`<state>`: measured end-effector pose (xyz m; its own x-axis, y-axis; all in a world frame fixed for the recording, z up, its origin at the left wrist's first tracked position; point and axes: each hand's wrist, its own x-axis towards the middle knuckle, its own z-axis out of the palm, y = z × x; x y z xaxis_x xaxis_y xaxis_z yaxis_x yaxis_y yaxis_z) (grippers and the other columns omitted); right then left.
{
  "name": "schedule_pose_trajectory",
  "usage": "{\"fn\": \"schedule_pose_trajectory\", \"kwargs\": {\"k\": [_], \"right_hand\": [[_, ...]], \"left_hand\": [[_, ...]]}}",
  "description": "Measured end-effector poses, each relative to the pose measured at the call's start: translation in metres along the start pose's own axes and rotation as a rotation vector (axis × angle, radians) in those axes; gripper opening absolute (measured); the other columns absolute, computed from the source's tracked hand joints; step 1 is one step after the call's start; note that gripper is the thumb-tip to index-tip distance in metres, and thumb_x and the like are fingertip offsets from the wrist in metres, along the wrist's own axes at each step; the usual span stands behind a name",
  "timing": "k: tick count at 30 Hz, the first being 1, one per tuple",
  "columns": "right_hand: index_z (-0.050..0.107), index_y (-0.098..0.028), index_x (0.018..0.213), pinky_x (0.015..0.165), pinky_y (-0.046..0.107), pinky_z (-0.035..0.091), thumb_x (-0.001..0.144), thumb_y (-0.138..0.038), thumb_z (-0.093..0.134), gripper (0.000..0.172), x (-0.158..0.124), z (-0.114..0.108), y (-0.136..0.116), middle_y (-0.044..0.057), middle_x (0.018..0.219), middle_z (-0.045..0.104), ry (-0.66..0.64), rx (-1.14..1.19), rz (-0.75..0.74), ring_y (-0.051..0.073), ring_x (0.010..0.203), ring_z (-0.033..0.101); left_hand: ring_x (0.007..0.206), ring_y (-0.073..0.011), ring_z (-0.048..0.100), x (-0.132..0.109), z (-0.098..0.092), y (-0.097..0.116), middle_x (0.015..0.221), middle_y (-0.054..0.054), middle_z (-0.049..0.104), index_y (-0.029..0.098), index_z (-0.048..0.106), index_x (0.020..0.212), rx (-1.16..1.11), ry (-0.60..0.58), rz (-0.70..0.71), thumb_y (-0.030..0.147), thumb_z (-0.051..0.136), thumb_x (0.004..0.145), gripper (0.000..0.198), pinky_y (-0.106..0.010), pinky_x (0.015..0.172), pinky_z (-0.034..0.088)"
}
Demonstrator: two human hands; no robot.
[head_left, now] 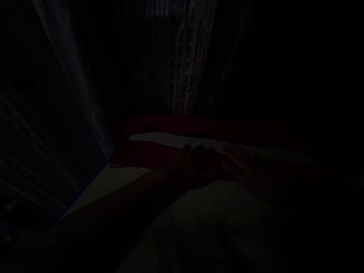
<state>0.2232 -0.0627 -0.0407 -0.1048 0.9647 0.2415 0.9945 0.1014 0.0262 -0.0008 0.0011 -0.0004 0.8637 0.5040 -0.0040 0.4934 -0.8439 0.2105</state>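
Reaching in from the near left, the person's bare forearm crosses a pale flat surface point(116, 182), and the left hand point(193, 167) lies palm down on it. Its fingers point(199, 150) are stretched out and loose, closed on nothing. The picture is very dark, so little else about the hand can be read.

Just right of those fingers, and touching or overlapping them, lies the right hand point(244, 160), which comes in from the right. I cannot tell whether its fingers are open or curled.

Just left of the left fingers, and meeting them at the tips, lies a red strip of cloth point(145, 153), flat on the pale surface. Its long axis runs across the view from left to right, one end pointing at the surface's left corner and the other at the fingers.

Beyond the fingertips, with a pale gap between, a second red band point(213, 126) runs the same way along the far side of the surface and dips a little toward the right.

Well left of the fingers, a thin blue edge point(86, 186) borders the surface.

Farthest off, behind the red band, hangs a sheer, vertically pleated fabric point(188, 68) that catches faint light.
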Motion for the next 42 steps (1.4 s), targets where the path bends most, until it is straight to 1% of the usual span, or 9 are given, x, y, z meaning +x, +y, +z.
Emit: {"fn": "schedule_pose_trajectory", "kwargs": {"k": [5,8,11,15,19,26,33,39,42], "right_hand": [[0.004,-0.049,0.132,0.106,0.058,0.022,0.084,-0.063,0.011,0.051,0.002,0.011,0.020,-0.016,0.147,0.017,-0.047,0.026,-0.030,0.015,0.136,0.019],[0.009,-0.047,0.133,0.104,0.059,0.026,0.083,-0.063,0.010,0.052,0.000,0.010,0.030,-0.014,0.147,0.020,-0.047,0.035,-0.019,0.017,0.135,0.022],[0.010,-0.043,0.134,0.106,0.060,0.022,0.082,-0.063,0.009,0.056,0.002,0.006,0.022,-0.012,0.148,0.018,-0.019,0.043,-0.014,0.018,0.137,0.017],[0.006,-0.046,0.133,0.106,0.061,0.020,0.083,-0.063,0.009,0.053,0.002,0.002,0.007,-0.016,0.147,0.018,-0.031,0.059,-0.019,0.015,0.137,0.017],[0.013,-0.045,0.132,0.105,0.062,0.021,0.081,-0.067,0.012,0.056,0.001,0.002,0.013,-0.012,0.146,0.025,-0.035,0.065,0.011,0.018,0.135,0.024],[0.009,-0.041,0.135,0.108,0.058,0.019,0.082,-0.066,0.010,0.058,0.001,-0.008,-0.003,-0.011,0.149,0.018,-0.014,0.075,-0.014,0.018,0.137,0.016],[0.011,-0.044,0.133,0.105,0.059,0.026,0.084,-0.061,0.010,0.052,-0.002,0.001,0.016,-0.012,0.146,0.025,-0.008,0.023,-0.014,0.017,0.135,0.024],[0.012,-0.041,0.134,0.108,0.058,0.021,0.084,-0.061,0.011,0.054,0.003,-0.004,-0.005,-0.011,0.148,0.019,0.012,0.065,-0.025,0.017,0.137,0.019],[0.012,-0.041,0.134,0.106,0.061,0.023,0.085,-0.058,0.012,0.052,0.000,-0.003,0.000,-0.011,0.147,0.022,-0.019,0.057,-0.064,0.017,0.136,0.021]], "left_hand": [[0.161,-0.0314,0.015,0.000,0.003,-0.004,0.172,-0.003,0.018,0.025,0.022,0.166,0.016,0.036,0.041,0.065,0.029,0.105,0.073,-0.061,0.128,0.008],[0.160,-0.0325,0.017,0.001,0.005,-0.006,0.172,-0.003,0.021,0.027,0.026,0.165,0.025,0.061,0.066,0.065,0.025,0.106,0.070,-0.062,0.127,0.011],[0.159,-0.0327,0.020,0.002,0.008,-0.007,0.171,-0.003,0.022,0.028,0.028,0.164,0.046,0.079,0.077,0.061,0.025,0.108,0.065,-0.063,0.126,0.014],[0.159,-0.0333,0.020,0.002,0.008,-0.008,0.171,-0.003,0.022,0.029,0.028,0.164,0.064,0.084,0.055,0.059,0.030,0.108,0.064,-0.062,0.127,0.014],[0.160,-0.0341,0.018,0.001,0.007,-0.008,0.172,-0.004,0.021,0.025,0.025,0.165,0.031,0.066,0.068,0.065,0.028,0.106,0.072,-0.063,0.127,0.012],[0.160,-0.0327,0.019,-0.002,0.004,-0.006,0.171,-0.009,0.023,0.018,0.026,0.165,0.014,0.061,0.039,0.065,0.029,0.105,0.076,-0.060,0.128,0.011],[0.160,-0.0331,0.017,-0.001,0.003,-0.007,0.171,-0.007,0.021,0.018,0.024,0.165,-0.010,0.038,0.039,0.066,0.029,0.105,0.077,-0.061,0.128,0.010],[0.160,-0.0323,0.018,0.002,0.007,-0.009,0.171,-0.009,0.023,0.017,0.025,0.165,0.016,0.045,0.034,0.065,0.031,0.106,0.076,-0.059,0.128,0.009],[0.160,-0.0318,0.017,0.002,0.008,-0.010,0.171,-0.007,0.022,0.019,0.025,0.165,0.010,0.059,0.046,0.065,0.029,0.105,0.076,-0.060,0.128,0.008]]}}
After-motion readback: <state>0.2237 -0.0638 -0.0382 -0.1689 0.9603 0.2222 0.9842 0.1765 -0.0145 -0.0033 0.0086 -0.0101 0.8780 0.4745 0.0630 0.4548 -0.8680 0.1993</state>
